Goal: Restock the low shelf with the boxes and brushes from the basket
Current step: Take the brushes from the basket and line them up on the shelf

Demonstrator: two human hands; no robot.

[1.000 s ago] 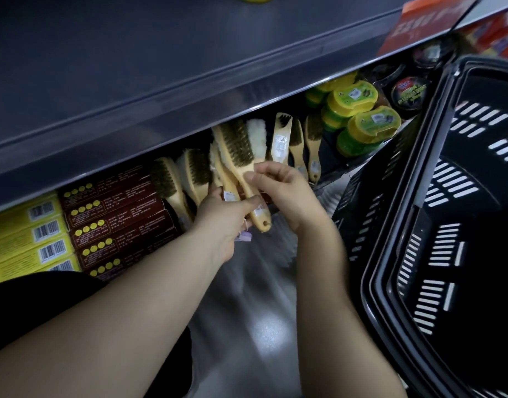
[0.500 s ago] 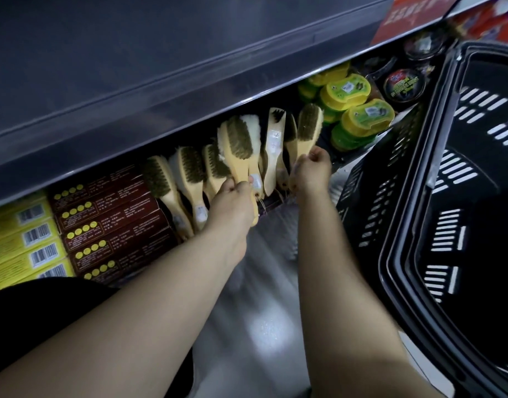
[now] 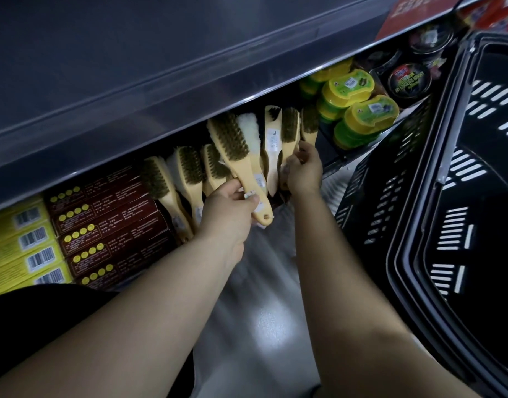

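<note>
Now the left hand grips the front brush by its handle; the right hand pinches the rightmost brush.

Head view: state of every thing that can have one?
left hand, grips the held brush's handle.
held brush, tilted, bristles up, over the row.
right hand, fingers curled at the rightmost brushes; grip unclear.
shelf brushes, lying in a row, handles outward.
red boxes, stacked, closed.
basket, upright; visible inside shows no goods.
green tubs, stacked, lids on.
</note>
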